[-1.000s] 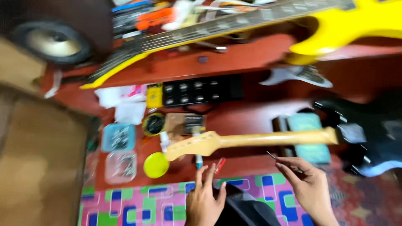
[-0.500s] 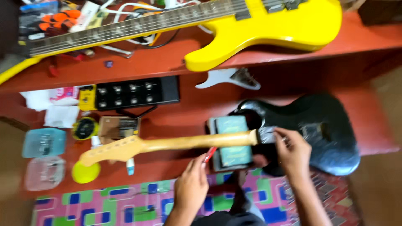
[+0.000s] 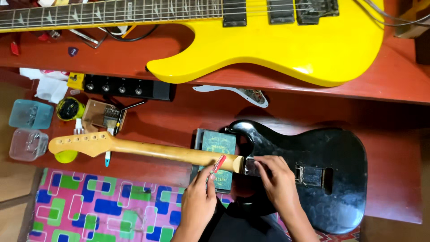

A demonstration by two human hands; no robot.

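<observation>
A black guitar body (image 3: 331, 170) lies face down on the red floor (image 3: 170, 130). A bare wooden guitar neck (image 3: 148, 150) runs left from it, resting on a dark green book (image 3: 218, 145). My left hand (image 3: 199, 201) grips a red-handled screwdriver (image 3: 218, 164) at the heel of the neck. My right hand (image 3: 277, 181) presses on the metal neck plate where neck and body meet, fingers curled over it.
A yellow electric guitar (image 3: 277, 40) lies on a raised red ledge above. A black pedal unit with knobs (image 3: 121, 87), a white pickguard (image 3: 237, 93), two plastic tubs (image 3: 29, 114), a small yellow-green tin (image 3: 69, 109) and a patterned mat (image 3: 103, 206) sit to the left.
The view has swung right, bringing the black body to the middle. My right hand has moved onto the neck joint, and my left hand has brought the screwdriver to the heel.
</observation>
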